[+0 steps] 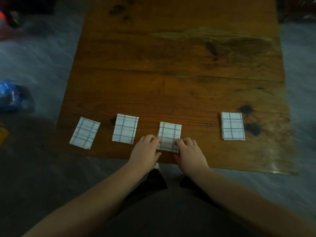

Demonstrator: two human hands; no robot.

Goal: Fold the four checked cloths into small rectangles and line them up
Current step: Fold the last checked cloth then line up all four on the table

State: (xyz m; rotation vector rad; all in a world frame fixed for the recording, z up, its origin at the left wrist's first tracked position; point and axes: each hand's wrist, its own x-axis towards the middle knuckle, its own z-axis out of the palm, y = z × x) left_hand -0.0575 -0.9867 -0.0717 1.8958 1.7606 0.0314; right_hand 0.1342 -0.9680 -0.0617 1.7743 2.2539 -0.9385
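Folded third cloth [169,134], lower centre, is gripped by curled fingers of left hand [147,149] and right hand [190,151]; all four are folded, alignment judged unfinished.

Likely a dimly lit room in a home. The counter [171,57] is worn wood with dark knots and a pale rubbed patch, and carries household checked cloths [125,129]. The grey floor [42,53] around it holds loose clutter: a crumpled blue bag [13,95], something red [3,14] and a yellow object [3,135].
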